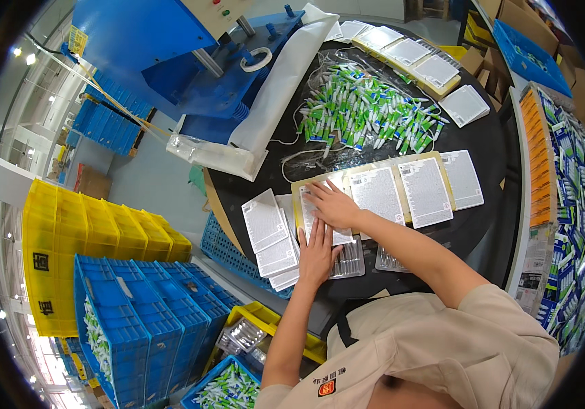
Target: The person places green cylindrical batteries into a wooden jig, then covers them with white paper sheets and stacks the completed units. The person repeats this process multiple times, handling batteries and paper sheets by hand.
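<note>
Both of my hands lie flat on a white printed card [342, 236] at the left end of a long yellowish holder [367, 165]. My right hand [333, 204] spreads its fingers over the card's upper part. Just below it, my left hand [316, 255] rests with fingers stretched out near the card's lower left. Two more printed cards [376, 194] sit along the same holder to the right. Loose cards [265, 221] overlap in a stack at the left. Clear plastic blister trays [351, 260] lie by the holder's near edge, the closer one beside my left hand.
Green-and-white tubes [367, 112] are heaped on the black round table [490, 146]. A second card-filled holder [408, 58] stands behind them. A blue machine [238, 82] occupies the far left. Blue crates [128, 327] and yellow crates [94, 225] are stacked at left.
</note>
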### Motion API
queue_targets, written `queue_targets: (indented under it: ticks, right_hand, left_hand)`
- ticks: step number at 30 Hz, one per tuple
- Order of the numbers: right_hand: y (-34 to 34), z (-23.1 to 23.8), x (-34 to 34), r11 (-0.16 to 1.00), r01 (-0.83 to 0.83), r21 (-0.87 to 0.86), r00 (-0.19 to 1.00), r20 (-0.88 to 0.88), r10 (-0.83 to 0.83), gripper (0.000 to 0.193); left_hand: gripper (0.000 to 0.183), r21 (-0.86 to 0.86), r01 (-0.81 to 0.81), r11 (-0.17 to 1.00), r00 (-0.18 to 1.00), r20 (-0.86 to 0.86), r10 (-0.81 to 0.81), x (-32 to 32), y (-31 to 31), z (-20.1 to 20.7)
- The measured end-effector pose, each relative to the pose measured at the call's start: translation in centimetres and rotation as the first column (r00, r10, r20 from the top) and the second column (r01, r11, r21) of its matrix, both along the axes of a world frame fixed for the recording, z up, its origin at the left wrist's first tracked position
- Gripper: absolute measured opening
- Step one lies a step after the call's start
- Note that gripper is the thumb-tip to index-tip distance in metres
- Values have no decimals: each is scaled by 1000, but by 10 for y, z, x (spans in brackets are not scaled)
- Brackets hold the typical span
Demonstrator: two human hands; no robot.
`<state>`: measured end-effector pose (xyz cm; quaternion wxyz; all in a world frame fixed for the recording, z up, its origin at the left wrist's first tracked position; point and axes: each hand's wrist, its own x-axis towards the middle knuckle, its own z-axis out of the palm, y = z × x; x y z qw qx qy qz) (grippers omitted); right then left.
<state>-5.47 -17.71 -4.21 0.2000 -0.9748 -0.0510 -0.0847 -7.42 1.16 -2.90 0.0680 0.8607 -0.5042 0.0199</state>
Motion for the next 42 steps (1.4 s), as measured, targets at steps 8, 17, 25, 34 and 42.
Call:
queue_targets:
  ticks: [8,17,25,34,42]
  right_hand:
    - [-44,31,10,956,-127,264,992,19,126,41]
    - [-307,21,-283,392,869,303,276,360,-891,33]
    - [-371,-148,-406,-635,294,714,167,-693,-702,39]
    - [-297,-111,-373,-607,147,781,100,-623,-776,41]
    - [-82,-57,-397,-594,597,539,287,-835,-469,23]
  left_hand:
    - [54,-23,-18,1000,998,58,19,-5,-8,8]
    - [49,-212,-62,975,998,-23,58,2,-35,42]
    - [47,-194,242,951,963,-72,-260,-58,-102,53]
    - [27,-458,32,888,890,-391,-233,-83,-64,74]
    - [45,-84,-991,-107,71,-989,126,-98,112,-2]
